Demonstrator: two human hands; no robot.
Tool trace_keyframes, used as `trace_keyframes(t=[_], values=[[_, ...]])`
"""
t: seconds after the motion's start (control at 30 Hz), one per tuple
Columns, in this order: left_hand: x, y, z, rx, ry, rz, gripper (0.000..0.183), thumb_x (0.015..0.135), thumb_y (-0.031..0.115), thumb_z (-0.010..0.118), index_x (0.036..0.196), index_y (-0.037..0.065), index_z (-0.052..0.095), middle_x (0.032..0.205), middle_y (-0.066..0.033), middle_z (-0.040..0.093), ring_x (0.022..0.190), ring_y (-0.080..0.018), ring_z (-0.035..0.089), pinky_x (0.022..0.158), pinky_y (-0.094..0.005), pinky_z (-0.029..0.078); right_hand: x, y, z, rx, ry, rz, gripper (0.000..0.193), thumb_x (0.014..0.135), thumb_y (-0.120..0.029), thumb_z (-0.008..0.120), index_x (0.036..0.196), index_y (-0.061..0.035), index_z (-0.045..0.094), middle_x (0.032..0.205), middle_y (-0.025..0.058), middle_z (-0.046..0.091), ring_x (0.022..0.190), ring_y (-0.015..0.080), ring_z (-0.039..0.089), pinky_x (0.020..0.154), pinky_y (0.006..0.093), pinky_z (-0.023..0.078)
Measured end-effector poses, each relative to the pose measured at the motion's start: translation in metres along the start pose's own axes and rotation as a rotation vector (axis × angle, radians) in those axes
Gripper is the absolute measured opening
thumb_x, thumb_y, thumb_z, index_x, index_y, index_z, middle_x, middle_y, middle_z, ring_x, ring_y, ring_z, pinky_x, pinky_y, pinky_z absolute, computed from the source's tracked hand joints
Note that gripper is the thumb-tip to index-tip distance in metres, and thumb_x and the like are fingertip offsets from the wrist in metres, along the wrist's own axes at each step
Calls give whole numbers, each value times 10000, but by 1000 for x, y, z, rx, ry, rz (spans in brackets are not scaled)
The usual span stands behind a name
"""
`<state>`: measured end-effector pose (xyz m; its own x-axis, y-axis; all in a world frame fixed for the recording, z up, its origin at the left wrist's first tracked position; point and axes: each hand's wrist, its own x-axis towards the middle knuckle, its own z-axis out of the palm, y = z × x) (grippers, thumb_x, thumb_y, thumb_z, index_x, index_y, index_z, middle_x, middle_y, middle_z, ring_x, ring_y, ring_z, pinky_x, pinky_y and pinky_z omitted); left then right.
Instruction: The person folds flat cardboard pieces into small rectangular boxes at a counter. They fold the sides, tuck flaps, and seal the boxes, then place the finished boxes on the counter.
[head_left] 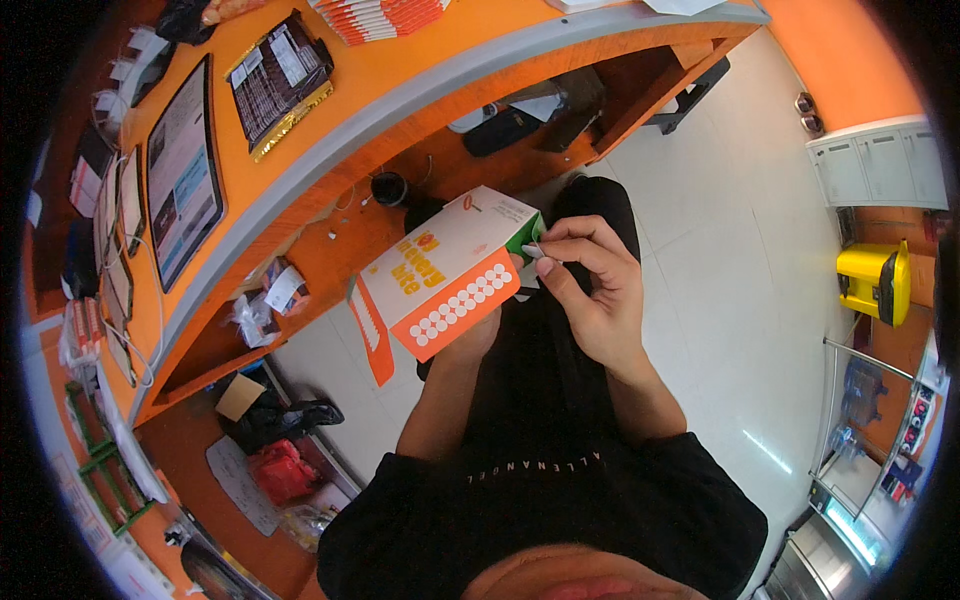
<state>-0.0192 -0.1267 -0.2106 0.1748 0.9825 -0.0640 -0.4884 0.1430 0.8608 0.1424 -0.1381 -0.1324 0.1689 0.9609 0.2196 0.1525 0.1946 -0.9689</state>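
Note:
A white and orange cardboard box (436,250) with a row of white dots along its side is tilted above my lap. An orange end flap (372,330) hangs loose at its left end, and a green part (524,236) shows at the right end. Mostly hidden by the box, my left hand (478,340) supports it from below and behind. My right hand (600,285) is at the green end, thumb and forefinger pinched on a small whitish piece (533,252). Whether that piece is attached to the box I cannot tell.
An orange desk (330,110) with a grey edge curves ahead; on it are a screen (187,170), a black and gold pack (280,82) and stacked orange-white cartons (380,16). Beneath it are shelves with a dark cup (389,188). Bags (285,470) lie lower left; a yellow container (873,283) stands right.

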Motion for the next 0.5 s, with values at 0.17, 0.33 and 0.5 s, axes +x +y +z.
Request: trace_keyframes(t=[0.17, 0.33, 0.5], values=[[-1, -2, 0, -59, -31, 22, 372, 973, 51, 645, 1327, 63, 533, 1275, -65, 587, 1196, -170, 586, 1021, -324, 520, -2, -3, -1, -91, -9, -38, 122, 845, 4, 722, 967, 10, 714, 1027, 117, 648, 920, 224, 654, 793, 309, 510], [-4, -33, -38, -6, 9, 54, 388, 984, 115, 645, 1346, 54, 521, 1296, -88, 570, 1228, -188, 559, 1014, -340, 510, 0, -10, 3, -264, -62, -101, 135, 827, 2, 732, 961, 0, 713, 997, 128, 645, 907, 274, 666, 785, 338, 535], [-8, -25, -37, 192, 3, 155, 406, 998, 150, 628, 1369, 47, 499, 1326, -105, 557, 1248, -201, 548, 1014, -346, 509, 3, -15, -1, -318, -69, -152, 160, 811, 31, 738, 967, -1, 721, 1011, 126, 654, 893, 272, 677, 766, 346, 555]])
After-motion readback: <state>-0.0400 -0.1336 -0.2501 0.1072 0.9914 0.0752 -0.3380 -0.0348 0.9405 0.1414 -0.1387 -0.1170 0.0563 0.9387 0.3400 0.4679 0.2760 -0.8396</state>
